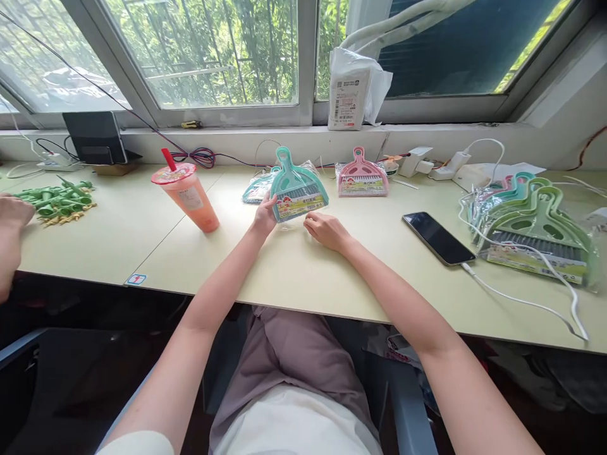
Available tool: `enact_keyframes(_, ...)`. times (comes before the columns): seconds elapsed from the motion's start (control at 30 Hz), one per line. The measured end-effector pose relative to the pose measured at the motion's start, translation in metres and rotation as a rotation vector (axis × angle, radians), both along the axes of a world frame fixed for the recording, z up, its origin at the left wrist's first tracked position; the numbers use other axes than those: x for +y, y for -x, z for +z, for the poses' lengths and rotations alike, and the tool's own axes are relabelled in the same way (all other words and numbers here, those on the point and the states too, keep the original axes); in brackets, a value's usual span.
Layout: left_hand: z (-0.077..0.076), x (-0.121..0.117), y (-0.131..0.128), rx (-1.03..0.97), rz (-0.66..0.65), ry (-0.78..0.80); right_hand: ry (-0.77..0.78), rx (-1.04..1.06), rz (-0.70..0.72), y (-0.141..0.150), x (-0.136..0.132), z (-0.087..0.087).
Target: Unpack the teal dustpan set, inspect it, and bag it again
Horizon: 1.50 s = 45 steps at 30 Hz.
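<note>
My left hand (266,215) is closed on a teal dustpan-and-brush set (298,183) in clear plastic, gripping its lower left side. The set is tilted up above the table, its printed label toward me. Close to its lower right edge, my right hand (329,230) has its fingers curled together; whether they pinch the plastic is too small to tell. Another teal packaged set (258,188) lies behind, partly hidden by the held one. A pink packaged set (362,177) rests to the right, near the wall.
At right are a pile of packaged green sets (540,221) and a phone (437,237) on a white cable. A drink cup (190,196) with a red straw stands left. Farther left, another person's hand (14,212) is beside green pieces (64,201).
</note>
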<state>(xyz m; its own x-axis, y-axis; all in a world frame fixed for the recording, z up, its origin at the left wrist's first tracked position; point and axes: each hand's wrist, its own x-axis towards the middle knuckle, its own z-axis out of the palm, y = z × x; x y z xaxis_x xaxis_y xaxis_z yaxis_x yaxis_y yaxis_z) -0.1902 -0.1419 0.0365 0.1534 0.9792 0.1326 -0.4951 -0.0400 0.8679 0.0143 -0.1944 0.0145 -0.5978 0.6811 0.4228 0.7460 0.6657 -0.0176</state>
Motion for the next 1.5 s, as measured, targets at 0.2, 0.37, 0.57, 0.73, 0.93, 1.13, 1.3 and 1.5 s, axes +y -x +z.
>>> enact_keyframes(0.2, 0.007, -0.006, -0.014, 0.046, 0.112, 0.007, 0.266, 0.43, -0.236, 0.003, 0.008, 0.001)
enact_keyframes(0.37, 0.0, -0.006, -0.017, 0.058, 0.087, 0.003, 0.757, 1.152, -0.247, -0.002, 0.026, -0.006)
enact_keyframes(0.57, -0.01, 0.004, -0.005, 0.204, -0.172, -0.023, 0.707, 1.461, -0.353, -0.006, 0.033, -0.01)
enact_keyframes(0.73, -0.016, 0.02, 0.007, 0.246, -0.008, 0.083, 0.735, 1.453, -0.359, -0.008, 0.033, -0.009)
enact_keyframes(0.93, -0.021, 0.028, 0.012, 0.234, 0.131, 0.194, 0.821, 1.391, -0.418, -0.005, 0.027, -0.001)
enact_keyframes(1.13, -0.018, 0.036, 0.041, -0.026, 0.339, 0.232, 0.749, 1.37, -0.423, -0.008, 0.025, 0.003)
enact_keyframes(1.3, -0.016, 0.048, 0.077, -0.22, 0.681, 0.313, 0.694, 1.422, -0.467, -0.035, 0.031, 0.002)
enact_keyframes(1.5, -0.02, 0.042, 0.074, 0.319, 0.919, 0.251, 0.624, 1.649, -0.47, -0.052, 0.034, 0.004)
